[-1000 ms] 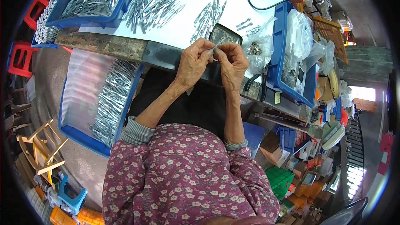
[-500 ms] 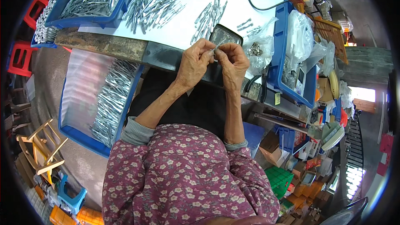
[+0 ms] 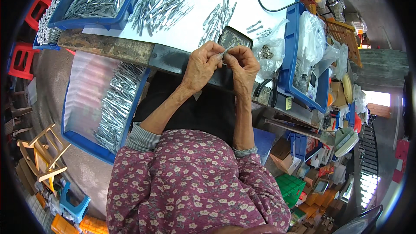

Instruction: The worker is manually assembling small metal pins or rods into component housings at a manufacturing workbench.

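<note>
Both hands pinch: thumb and fingertips of the left hand (image 3: pixel 199 67) and of the right hand (image 3: pixel 244 67) meet on a small, slim, silver-grey piece (image 3: pixel 225 52), held above the near side of the table, just in front of a black-rimmed rectangular tray (image 3: pixel 239 33) of tiny metal parts. The dark grey table edge (image 3: pixel 171 58) runs beside the left hand; at the right, a blue plastic bin (image 3: pixel 293 30) and a clear plastic bag (image 3: pixel 274 43) bound the working space. The white tabletop (image 3: pixel 186 32) offers a bare strip between a wide heap of silvery metal strips (image 3: pixel 158 11) and a narrower heap (image 3: pixel 218 19), broadening toward the far side. The fingers cover much of the piece, whose exact form is too small to tell. The hands hide the tray's near part; the upper picture border cuts off the large blue bin (image 3: pixel 125 16) at left.
</note>
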Demonstrator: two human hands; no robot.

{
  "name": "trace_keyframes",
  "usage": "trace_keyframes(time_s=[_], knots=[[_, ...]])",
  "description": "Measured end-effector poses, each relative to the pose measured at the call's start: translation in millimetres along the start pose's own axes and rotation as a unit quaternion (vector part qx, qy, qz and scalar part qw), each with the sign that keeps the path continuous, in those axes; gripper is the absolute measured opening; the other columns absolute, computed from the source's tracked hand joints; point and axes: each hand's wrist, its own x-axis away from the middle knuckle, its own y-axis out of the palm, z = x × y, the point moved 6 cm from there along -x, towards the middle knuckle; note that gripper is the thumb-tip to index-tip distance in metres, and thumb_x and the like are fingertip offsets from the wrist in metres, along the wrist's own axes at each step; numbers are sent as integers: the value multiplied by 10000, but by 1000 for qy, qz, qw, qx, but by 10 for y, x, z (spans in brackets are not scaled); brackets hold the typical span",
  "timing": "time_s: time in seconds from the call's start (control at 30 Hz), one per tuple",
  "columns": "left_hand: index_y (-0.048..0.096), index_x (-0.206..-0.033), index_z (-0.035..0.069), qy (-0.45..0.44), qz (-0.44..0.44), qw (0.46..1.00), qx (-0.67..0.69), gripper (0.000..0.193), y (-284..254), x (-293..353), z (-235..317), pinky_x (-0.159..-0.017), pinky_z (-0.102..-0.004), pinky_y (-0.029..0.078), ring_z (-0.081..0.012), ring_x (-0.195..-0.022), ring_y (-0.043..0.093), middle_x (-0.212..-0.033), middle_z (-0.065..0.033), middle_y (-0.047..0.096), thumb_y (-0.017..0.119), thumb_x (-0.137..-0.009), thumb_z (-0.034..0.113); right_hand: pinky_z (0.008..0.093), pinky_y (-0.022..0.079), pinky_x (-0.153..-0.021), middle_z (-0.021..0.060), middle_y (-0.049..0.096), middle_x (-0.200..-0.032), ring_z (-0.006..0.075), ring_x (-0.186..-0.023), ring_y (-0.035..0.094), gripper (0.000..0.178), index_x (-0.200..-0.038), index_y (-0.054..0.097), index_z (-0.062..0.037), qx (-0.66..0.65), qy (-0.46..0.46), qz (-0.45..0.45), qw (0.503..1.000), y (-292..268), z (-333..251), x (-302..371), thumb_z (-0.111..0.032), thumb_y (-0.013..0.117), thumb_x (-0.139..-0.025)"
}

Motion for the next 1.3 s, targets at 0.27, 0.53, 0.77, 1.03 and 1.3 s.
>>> trace_keyframes(time_s=[0.27,0.53,0.77,1.03,1.3], knots=[[527,-895,-5,-20,-16,999,29,79,-8,-8,27,-469,-164,329,-24,-537,410,-624,5,510,473,-838,8,184,440,-573,15,584,-734,69,-644,547,101,-840,565,-3,-38,21,-7,999,-9,25,3,7,620,-756],[520,-911,-19,-23,-31,998,58,87,-28,-21,17,-457,-158,318,-20,-521,404,-622,-5,520,479,-838,6,179,417,-540,12,575,-721,63,-605,523,120,-833,563,-8,-95,28,-18,995,4,62,-13,-15,644,-743],[519,-919,-26,-36,-50,991,119,96,-41,-27,51,-414,-144,280,-14,-487,384,-622,-22,522,492,-834,10,175,404,-527,14,575,-713,63,-593,519,125,-820,563,-11,-123,31,-30,991,21,61,-43,-11,653,-732],[524,-926,-30,-57,-49,989,129,128,-58,-27,60,-399,-133,274,-13,-474,387,-630,-34,536,512,-814,33,180,421,-534,20,584,-709,70,-599,535,140,-817,564,-14,-137,40,-39,989,7,106,-67,-11,665,-720],[528,-926,-27,-53,-53,988,133,131,-74,-42,52,-389,-133,263,-8,-457,371,-627,-35,540,514,-811,35,182,424,-534,25,586,-719,73,-606,541,147,-822,563,-10,-130,40,-43,990,28,73,-75,-18,669,-720]])
